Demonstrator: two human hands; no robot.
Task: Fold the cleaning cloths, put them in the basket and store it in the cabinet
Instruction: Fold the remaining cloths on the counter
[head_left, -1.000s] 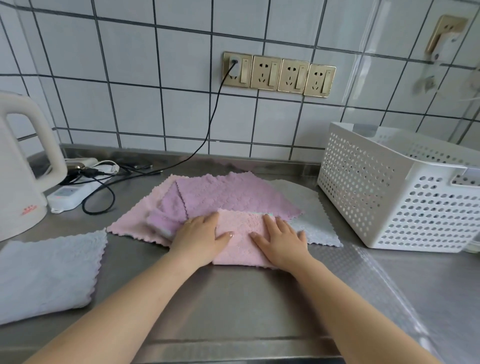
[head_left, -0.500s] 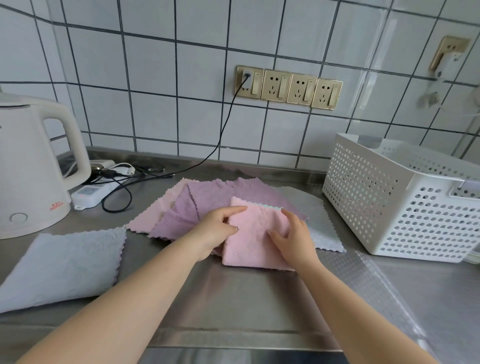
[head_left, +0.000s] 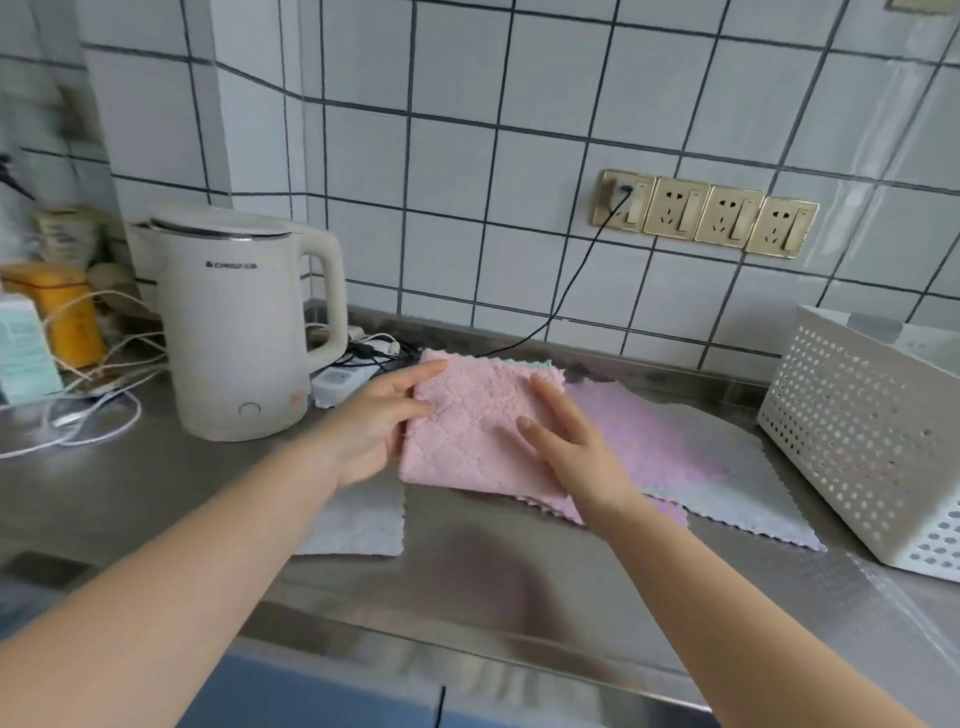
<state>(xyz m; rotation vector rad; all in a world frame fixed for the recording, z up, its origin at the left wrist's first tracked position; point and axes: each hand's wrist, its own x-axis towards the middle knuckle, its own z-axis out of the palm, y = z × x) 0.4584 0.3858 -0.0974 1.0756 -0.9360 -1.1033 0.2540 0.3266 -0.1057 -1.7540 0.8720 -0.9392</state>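
One pink cloth (head_left: 480, 436) folded, clamped between left hand (head_left: 382, 418) and right hand (head_left: 574, 449) over the worktop (head_left: 467, 571). Several cloths (head_left: 727, 467) flat, unfolded near the back edge; basket (head_left: 857, 447) at the right edge, contents unseen, not stored.

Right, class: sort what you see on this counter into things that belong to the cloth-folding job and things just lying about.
Part of the job:
- folded pink cloth, held by left hand and right hand
- purple cloth
- grey cloth
- pale blue cloth
- white basket

Just lying about:
- kettle
- power strip
- yellow jar
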